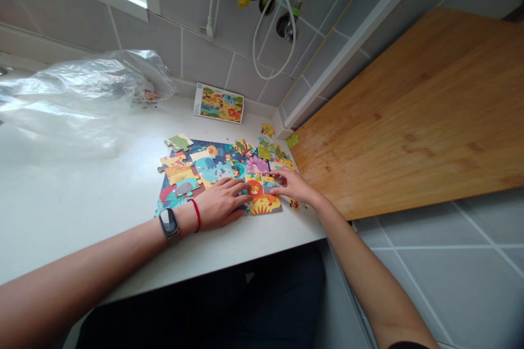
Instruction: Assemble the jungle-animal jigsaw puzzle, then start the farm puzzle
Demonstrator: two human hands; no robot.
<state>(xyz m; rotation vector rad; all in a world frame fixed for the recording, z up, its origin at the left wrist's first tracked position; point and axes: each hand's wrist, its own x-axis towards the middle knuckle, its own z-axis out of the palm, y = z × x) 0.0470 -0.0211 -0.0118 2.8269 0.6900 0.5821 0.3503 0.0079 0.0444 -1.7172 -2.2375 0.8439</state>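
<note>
Near the bench (102, 202)'s front right corner, the left hand (223, 199) rests on the puzzle (267, 206), grip spread; the right hand (295, 184)'s grip spans a piece (268, 181), whether clamped I cannot tell; uneven pressing could shift joined neighbours.

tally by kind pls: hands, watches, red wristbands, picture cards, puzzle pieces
Hands: 2 (left hand, right hand)
Watch: 1
Red wristband: 1
Picture card: 1
Puzzle pieces: too small and overlapped to count
Total without pieces: 5
</note>
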